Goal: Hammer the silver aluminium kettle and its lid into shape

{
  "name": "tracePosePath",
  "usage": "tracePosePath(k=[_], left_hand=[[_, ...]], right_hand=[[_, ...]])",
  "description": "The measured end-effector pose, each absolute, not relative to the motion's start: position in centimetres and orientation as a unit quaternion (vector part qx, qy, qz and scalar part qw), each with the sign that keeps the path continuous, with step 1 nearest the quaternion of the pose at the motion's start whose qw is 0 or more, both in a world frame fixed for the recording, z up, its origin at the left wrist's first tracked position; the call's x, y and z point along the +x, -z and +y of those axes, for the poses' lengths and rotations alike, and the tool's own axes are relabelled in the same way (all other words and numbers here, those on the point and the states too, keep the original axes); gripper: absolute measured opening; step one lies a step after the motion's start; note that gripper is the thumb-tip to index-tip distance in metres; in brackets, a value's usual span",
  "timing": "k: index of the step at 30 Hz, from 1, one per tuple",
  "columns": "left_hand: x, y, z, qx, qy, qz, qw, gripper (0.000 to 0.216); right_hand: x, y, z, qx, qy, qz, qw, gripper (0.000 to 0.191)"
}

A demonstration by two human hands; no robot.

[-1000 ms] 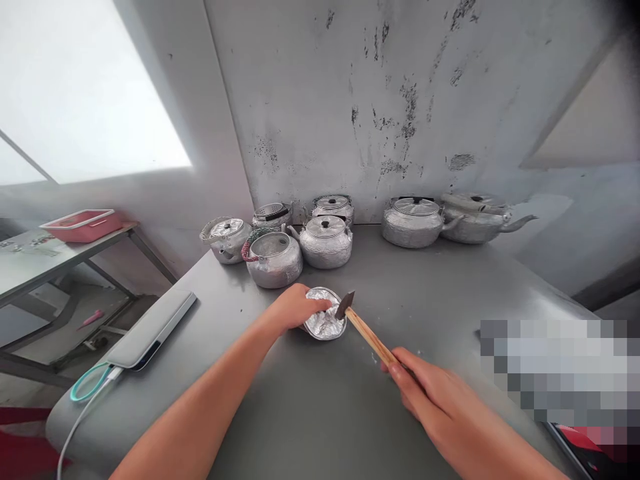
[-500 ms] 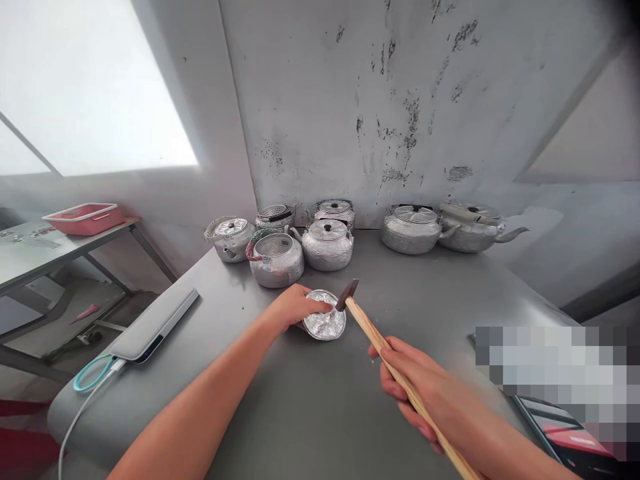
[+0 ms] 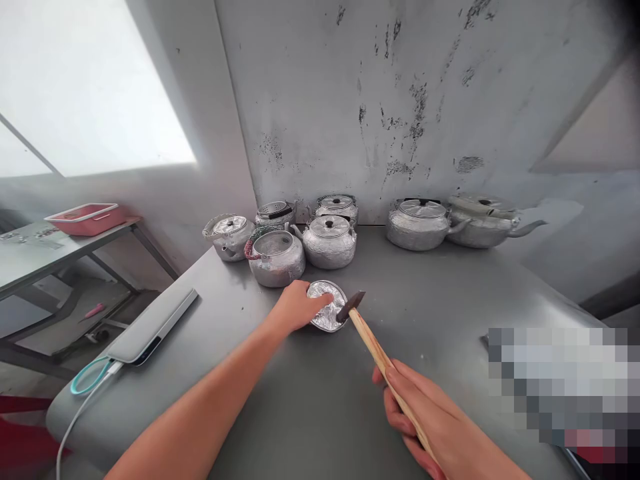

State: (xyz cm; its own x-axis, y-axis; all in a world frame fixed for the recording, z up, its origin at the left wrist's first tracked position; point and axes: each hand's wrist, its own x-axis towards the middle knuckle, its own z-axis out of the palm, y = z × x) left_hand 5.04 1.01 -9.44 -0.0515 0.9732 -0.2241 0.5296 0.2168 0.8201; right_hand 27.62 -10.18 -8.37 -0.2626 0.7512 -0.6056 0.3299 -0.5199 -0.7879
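Note:
My left hand [image 3: 299,305] grips a round, crinkled silvery kettle lid [image 3: 329,320] by its left side, thumb across its face. The lid is tilted towards me over the grey table [image 3: 300,407]. In my right hand [image 3: 419,413] is a hammer [image 3: 373,343] with a pale wooden handle and a dark metal head. The hammer's head overlaps the lid's right side and looks to be at its surface; whether it touches I cannot tell. A lidless kettle [image 3: 277,260] with a red and green wrapped handle stands just beyond my left hand.
Several dented silvery kettles line the back, among them a lidded one [image 3: 330,248] and two at the right [image 3: 417,230]. A power bank [image 3: 155,327] with a white cable lies at the left edge. A pink basket [image 3: 83,220] sits on a side table. Something blurred out lies at right.
The hammer's head has come down onto the lid's right side. My left hand has turned and tilted the lid, shifting it slightly up. The view has shifted a little.

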Motion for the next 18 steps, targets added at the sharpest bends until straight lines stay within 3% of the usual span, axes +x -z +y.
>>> tracePosePath(k=[6,11,18], left_hand=[[4.75,9.3,1.11,0.619,-0.261,0.653,0.351,0.045],[4.83,9.31,1.21,0.614,-0.232,0.625,0.422,0.046],[4.97,9.28,1.13,0.595,-0.241,0.616,0.455,0.04]], right_hand=[[27.35,7.77,-10.36,-0.593,-0.622,-0.481,0.175,0.036],[27.56,7.97,-10.51,-0.587,-0.607,-0.514,0.15,0.034],[27.39,8.37,-10.84,-0.597,-0.609,-0.49,0.179,0.038]])
